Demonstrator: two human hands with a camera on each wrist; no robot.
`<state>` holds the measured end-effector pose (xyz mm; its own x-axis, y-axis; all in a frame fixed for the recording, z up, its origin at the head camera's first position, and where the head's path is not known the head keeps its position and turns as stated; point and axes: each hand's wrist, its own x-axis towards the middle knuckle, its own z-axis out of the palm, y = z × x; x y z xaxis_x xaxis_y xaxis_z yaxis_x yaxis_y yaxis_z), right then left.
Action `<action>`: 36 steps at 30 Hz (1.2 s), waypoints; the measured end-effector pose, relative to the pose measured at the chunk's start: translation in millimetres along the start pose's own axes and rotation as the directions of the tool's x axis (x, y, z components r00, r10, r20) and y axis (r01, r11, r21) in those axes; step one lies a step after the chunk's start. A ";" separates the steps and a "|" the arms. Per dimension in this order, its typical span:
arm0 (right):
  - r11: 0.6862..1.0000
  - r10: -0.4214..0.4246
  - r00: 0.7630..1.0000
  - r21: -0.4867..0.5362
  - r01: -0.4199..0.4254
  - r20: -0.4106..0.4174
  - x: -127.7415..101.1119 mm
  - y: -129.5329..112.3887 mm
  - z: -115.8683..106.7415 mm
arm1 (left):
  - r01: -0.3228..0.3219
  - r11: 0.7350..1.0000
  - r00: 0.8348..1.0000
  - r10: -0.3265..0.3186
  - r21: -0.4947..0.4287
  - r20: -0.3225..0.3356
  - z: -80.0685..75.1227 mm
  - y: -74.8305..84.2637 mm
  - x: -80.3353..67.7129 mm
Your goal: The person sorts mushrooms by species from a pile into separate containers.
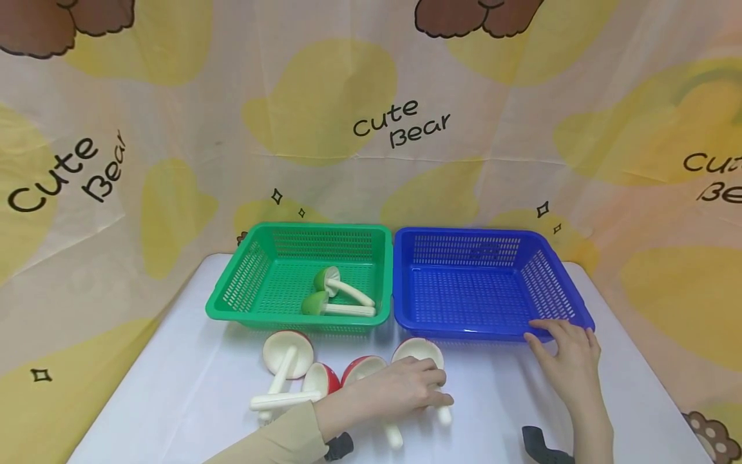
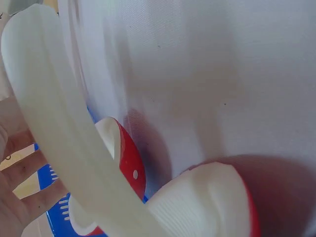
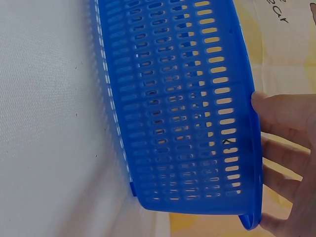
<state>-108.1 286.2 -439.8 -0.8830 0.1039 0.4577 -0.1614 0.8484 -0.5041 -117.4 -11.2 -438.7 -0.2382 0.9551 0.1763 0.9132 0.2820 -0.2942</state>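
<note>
Mostly, the risk sits with my left hand (image 1: 402, 388), bent low over the rightmost red mushroom (image 1: 418, 349). Its fingers lie across the stem, though whether they pinch it or only touch it I cannot tell. That mushroom lies on the table (image 1: 493, 399), just in front of the blue basket (image 1: 464, 299), cap toward it. If the grip catches only one side of that smooth-looking stem, the heavy-looking cap could swing round and twist it loose. A neighbouring mushroom (image 1: 361, 370) lies partly under my hand, so a careless sweep of the palm or wrist could knock it away.

My right hand (image 1: 570, 361) holds the blue basket's front rim near its right corner, thumb outside and fingers inside. Leaning there could tip the basket; pulling could drag it into the mushroom. A sideways shove could jostle the green basket (image 1: 278, 283) close beside it, rolling the two green mushrooms (image 1: 315, 303) inside.
</note>
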 end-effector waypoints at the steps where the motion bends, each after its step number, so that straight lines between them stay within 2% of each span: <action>1: 1.000 -0.002 1.000 0.002 0.002 -0.003 -0.1 0.2 0.1 | 0.001 1.000 1.000 -0.001 0.008 -0.007 -0.5 0.3 0.2; 17: 1.000 -0.009 1.000 0.029 0.010 -0.013 1.0 1.9 0.6 | -0.054 0.997 0.996 0.058 0.056 -0.074 -20.5 0.7 3.6; 22: 0.999 -0.010 1.000 0.033 0.010 -0.011 -0.1 1.5 0.6 | -0.078 0.995 0.995 0.082 0.067 -0.050 -31.5 2.1 7.3; 27: 0.999 -0.011 1.000 0.033 0.012 -0.012 -0.4 1.3 0.2 | -0.107 0.987 0.993 0.112 0.124 -0.033 -43.9 3.9 10.7; 36: 1.000 -0.014 1.000 0.019 0.015 -0.014 -0.1 2.6 2.1 | -0.139 0.961 0.979 0.171 0.240 -0.115 -60.4 -1.4 17.2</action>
<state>-109.4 287.3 -442.6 -0.8744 0.0990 0.4751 -0.1825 0.8400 -0.5109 -102.8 -0.7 -378.5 -0.0391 0.9724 0.2302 0.8312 0.1596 -0.5326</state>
